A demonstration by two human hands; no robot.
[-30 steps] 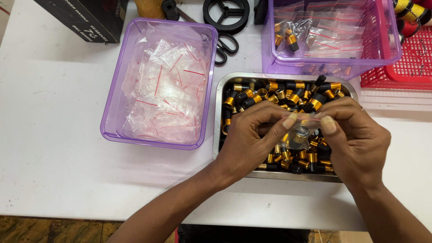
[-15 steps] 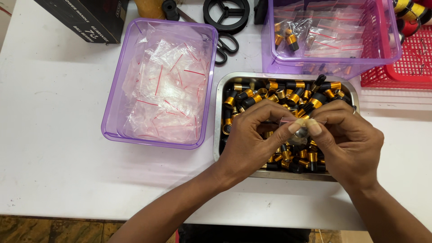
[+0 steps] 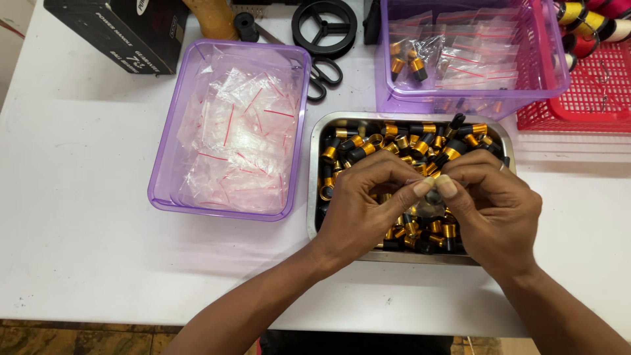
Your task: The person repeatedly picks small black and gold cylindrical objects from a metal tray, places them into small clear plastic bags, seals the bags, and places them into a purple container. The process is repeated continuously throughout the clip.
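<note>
My left hand and my right hand meet over a steel tray full of small black and gold cylindrical parts. Both hands pinch the top edge of a small clear zip bag with their thumbs and forefingers. The bag hangs between them and holds a few dark parts, mostly hidden by my fingers.
A purple tub of empty clear zip bags sits left of the tray. A second purple tub with filled bags stands behind it. Black scissors, a black wheel, a black box and a red basket line the back.
My hands have shifted slightly up over the tray while still working the bag's top edge between the fingertips. Nothing else has moved.
</note>
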